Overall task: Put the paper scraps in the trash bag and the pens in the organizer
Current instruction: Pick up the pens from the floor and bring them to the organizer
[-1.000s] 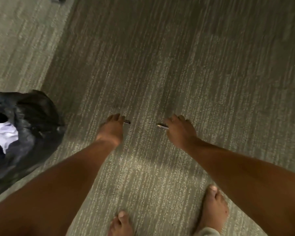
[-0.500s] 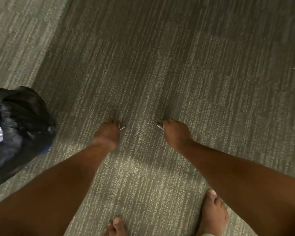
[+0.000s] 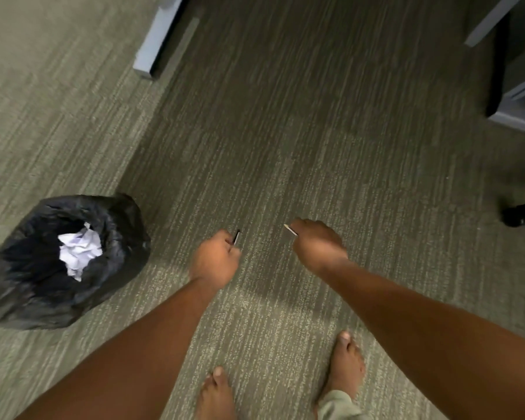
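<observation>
My left hand (image 3: 214, 260) is curled into a fist around a dark pen (image 3: 236, 237), whose tip sticks out above the knuckles. My right hand (image 3: 317, 245) grips a second pen with a pale tip (image 3: 290, 230) that pokes out to the left. Both hands hang over the carpet in front of me. To the left, a black trash bag (image 3: 28, 286) stands open on the floor with crumpled white paper scraps (image 3: 79, 253) inside. No organizer is in view.
Grey striped carpet covers the floor. A grey furniture leg (image 3: 155, 40) stands at the top left, grey furniture (image 3: 519, 65) at the top right, and a dark chair caster (image 3: 517, 214) at the right edge. My bare feet (image 3: 347, 366) show at the bottom.
Both hands have lifted off the carpet with the pens closed in their fists. The view has pulled up and back, bringing the trash bag and furniture into sight.
</observation>
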`<state>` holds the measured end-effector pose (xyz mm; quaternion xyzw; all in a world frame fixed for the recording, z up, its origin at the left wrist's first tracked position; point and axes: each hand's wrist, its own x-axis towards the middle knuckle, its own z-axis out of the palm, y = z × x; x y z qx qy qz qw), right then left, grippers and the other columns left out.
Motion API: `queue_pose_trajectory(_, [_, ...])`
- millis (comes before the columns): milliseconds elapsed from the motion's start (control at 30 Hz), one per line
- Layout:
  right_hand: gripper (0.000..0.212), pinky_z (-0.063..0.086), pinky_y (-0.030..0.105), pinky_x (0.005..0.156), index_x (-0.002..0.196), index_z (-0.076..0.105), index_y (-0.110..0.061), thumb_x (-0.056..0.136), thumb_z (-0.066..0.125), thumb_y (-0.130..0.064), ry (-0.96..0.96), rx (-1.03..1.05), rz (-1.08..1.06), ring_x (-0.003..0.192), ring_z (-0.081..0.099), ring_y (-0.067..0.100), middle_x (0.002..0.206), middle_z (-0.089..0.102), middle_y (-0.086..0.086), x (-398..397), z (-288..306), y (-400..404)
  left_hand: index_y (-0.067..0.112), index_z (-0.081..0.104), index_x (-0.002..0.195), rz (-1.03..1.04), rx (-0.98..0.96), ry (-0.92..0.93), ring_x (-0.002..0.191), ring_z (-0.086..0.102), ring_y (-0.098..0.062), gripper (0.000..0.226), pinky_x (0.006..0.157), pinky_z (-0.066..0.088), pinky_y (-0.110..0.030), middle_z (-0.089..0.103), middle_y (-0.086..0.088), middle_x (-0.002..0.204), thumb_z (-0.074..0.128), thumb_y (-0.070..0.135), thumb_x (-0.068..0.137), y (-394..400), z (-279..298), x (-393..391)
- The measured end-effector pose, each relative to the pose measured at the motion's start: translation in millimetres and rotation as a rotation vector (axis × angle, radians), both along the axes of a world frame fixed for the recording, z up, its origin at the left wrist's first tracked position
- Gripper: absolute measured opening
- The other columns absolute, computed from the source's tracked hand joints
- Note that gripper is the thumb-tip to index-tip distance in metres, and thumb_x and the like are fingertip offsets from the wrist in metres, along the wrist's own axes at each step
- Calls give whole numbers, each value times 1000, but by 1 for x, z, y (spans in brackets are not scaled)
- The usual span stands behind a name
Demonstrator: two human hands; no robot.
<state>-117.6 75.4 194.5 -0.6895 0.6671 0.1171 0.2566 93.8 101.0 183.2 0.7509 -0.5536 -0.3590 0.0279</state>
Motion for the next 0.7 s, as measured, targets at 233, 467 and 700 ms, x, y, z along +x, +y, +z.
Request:
queue_pose_trajectory(233, [53,54,35,80,142,37,-19,92,44,-2,-155,-158,-46,96,62,27,117,64,9,9,149,13,37,33,145,229,88,279,69,68,-21,66,55,51,-33,70,-2,86,59,9,92,18,122,-14])
queue_pose_trajectory(467, [59,51,42,91,145,30,-24,90,42,-9,-187,-143,-1,109,58,36,122,57,11,-10,326,10,14,66,124,287,25,339,62,66,-16,37,53,48,-22,74,-14,93,57,3,90,-9,282,-32])
queue_pose_trajectory(700, [67,46,34,95,150,27,-27,88,46,-11,-181,-262,-49,116,57,31,133,55,8,-38,460,1,11,73,112,294,-206,388,85,74,-26,34,82,58,-39,76,-15,96,65,5,80,-46,416,-63])
